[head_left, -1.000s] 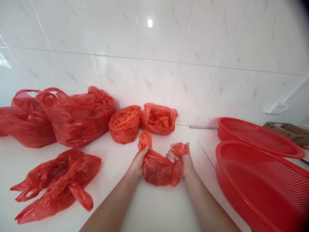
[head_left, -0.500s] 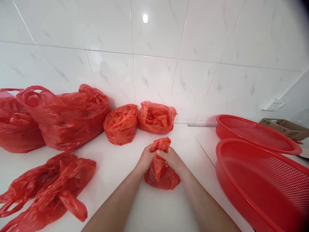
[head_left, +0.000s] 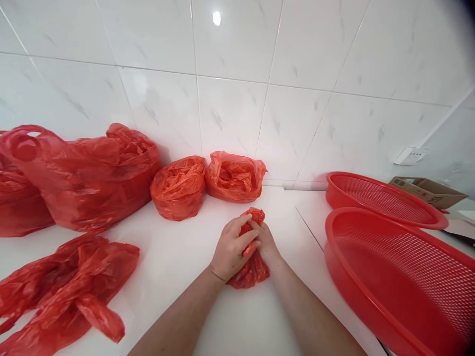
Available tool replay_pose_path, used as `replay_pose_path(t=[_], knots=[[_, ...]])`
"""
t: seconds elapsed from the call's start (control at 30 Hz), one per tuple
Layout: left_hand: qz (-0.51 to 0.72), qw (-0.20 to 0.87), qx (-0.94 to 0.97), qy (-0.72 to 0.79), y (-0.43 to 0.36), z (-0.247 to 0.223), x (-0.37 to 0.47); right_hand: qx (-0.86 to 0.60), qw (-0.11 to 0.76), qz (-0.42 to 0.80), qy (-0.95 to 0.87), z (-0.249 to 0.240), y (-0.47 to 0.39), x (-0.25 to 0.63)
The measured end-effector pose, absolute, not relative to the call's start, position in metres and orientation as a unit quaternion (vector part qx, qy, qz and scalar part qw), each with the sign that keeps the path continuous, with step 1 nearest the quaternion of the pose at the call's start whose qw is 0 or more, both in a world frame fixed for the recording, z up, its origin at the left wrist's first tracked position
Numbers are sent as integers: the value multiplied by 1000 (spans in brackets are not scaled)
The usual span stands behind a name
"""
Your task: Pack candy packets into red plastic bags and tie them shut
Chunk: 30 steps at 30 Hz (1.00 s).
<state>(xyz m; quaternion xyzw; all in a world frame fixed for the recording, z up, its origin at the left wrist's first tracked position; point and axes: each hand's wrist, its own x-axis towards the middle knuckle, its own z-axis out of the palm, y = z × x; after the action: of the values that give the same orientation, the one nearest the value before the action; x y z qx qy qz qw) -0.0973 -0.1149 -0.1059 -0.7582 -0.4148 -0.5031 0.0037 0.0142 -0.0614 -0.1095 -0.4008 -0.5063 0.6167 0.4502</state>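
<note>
A small red plastic bag (head_left: 249, 275) rests on the white tabletop between my hands, its upper part gathered and twisted. From the left, my left hand (head_left: 232, 245) lies across the gathered part with its fingers wrapped over it. My right hand (head_left: 266, 242) grips the same bag from the other side, its fingers partly hidden behind the plastic. The bag's top edge pokes up above both hands. What the bag contains cannot be made out. Just beyond stand two red bags with bunched tops, a rounded bag (head_left: 178, 189) and a squarish bag (head_left: 236, 178).
Large full red bags (head_left: 85, 178) stand against the tiled wall at left. A crumpled red bag (head_left: 74, 287) lies at front left. At right are two red mesh baskets, the near basket (head_left: 336, 247) and the far basket (head_left: 330, 190), with a cardboard box (head_left: 430, 193) behind.
My left hand has moved from the bag's side to over its front, fingers now across the neck. The bag looks narrower and more tightly gathered. The view has shifted slightly.
</note>
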Motion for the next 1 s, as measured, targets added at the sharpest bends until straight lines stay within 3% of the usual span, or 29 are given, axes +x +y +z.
replay_pose_path(t=[0.2, 0.33, 0.47, 0.73, 1.0], knots=[[-640, -210, -540, -504, -113, -114, -105, -286, 393, 715, -502, -101, -69, 22], [-642, -387, -464, -473, -115, -111, -110, -214, 378, 755, -491, -96, -72, 25], [-636, -461, -436, -438, -113, -112, -110, -253, 382, 720, -522, -95, -70, 28], [-655, -555, -328, -393, -111, -108, -111, -281, 357, 646, -613, -92, -68, 33], [-655, -465, -394, -446, -112, -103, -111, -384, 379, 469, -699, -99, -65, 20]])
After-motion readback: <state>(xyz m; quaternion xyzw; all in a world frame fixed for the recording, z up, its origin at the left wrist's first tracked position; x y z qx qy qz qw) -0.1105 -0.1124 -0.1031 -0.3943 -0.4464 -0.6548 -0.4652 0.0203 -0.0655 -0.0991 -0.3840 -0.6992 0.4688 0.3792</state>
